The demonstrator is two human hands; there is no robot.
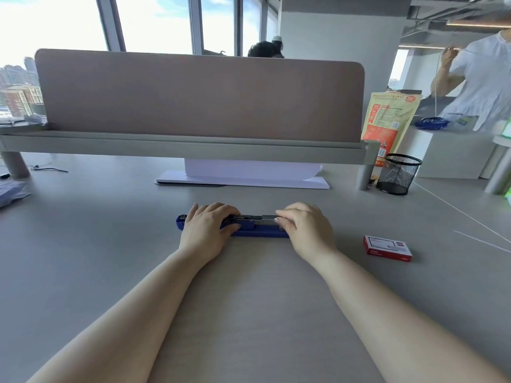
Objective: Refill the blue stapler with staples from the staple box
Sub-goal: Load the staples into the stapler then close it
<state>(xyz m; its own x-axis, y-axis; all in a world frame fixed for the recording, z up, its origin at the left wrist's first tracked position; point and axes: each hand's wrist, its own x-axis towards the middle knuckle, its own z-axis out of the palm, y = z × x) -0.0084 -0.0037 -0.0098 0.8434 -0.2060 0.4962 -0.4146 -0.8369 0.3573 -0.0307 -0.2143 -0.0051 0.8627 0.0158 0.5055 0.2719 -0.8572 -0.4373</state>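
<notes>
The blue stapler lies flat on the grey desk, opened out lengthwise, its metal staple channel showing between my hands. My left hand grips the stapler's left part, fingers curled over it. My right hand presses on the right part, fingertips on the metal channel. The red and white staple box rests closed on the desk, a short way right of my right hand.
A black mesh pen cup stands at the back right by an orange bag. A white sheet stack lies under the desk divider. A person in white stands far right. Thin white cords cross the desk at right.
</notes>
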